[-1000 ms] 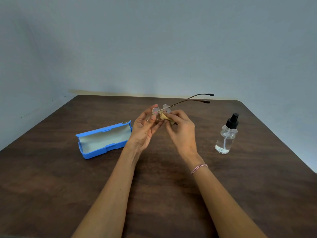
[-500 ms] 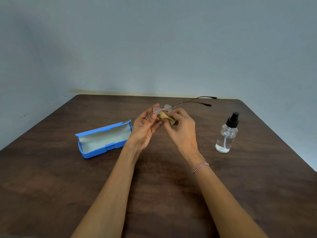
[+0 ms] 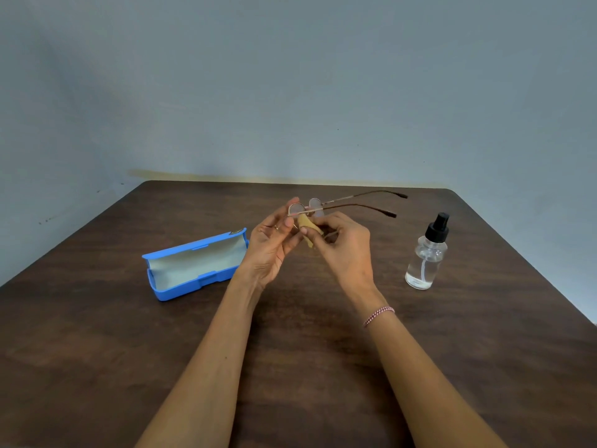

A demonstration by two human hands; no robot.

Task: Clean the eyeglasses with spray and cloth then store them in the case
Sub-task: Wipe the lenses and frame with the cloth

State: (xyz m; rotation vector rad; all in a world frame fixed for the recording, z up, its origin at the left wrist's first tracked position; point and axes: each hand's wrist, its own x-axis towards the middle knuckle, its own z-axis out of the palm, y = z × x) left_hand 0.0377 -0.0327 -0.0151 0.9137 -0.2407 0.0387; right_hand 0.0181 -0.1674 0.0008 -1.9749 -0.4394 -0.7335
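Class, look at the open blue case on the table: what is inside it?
Only the pale lining of the blue case shows; the eyeglasses are outside it. The front wall covers part of the tray's floor, so anything small lying there cannot be seen.

eyeglasses (image 3: 316,207) tipped lower, cloth (image 3: 306,226) slid leftward

Soft, even, dimmish light; faint shadows under the forearms; wide-angle bending at edges
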